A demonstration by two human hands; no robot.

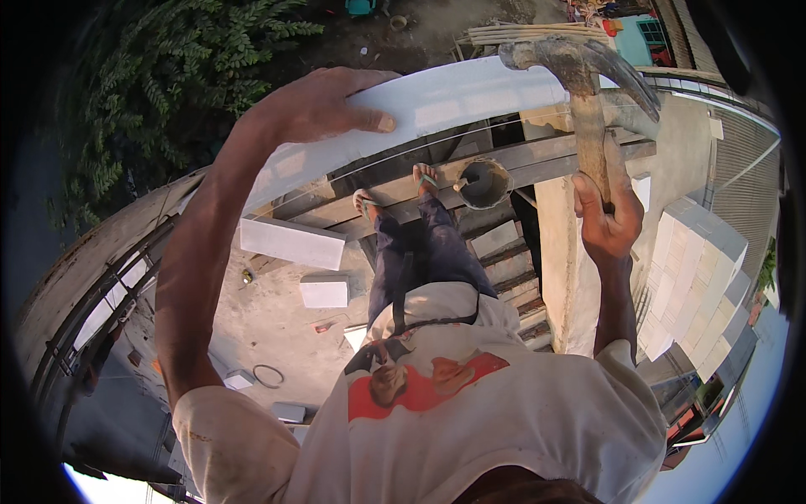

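A claw hammer (590, 139) with a worn wooden handle and a rusty, mortar-stained head is held upright in my right hand (611, 214), fingers closed round the lower handle. Its head overlaps the right end of a row of white blocks (466, 94) in this view; whether it touches them I cannot tell. My left hand (315, 105) lies on the blocks' top further left, thumb and fingers spread; some fingers are hidden. A thin string (382, 158) runs along the near side of the row.
My sandalled feet (395, 191) stand on wooden planks (537, 172). A dark bucket (485, 197) with a tool in it sits by them. Loose white blocks (294, 242) lie lower left; stacked blocks (693, 277) stand right. Leafy branches (168, 76) fill the upper left.
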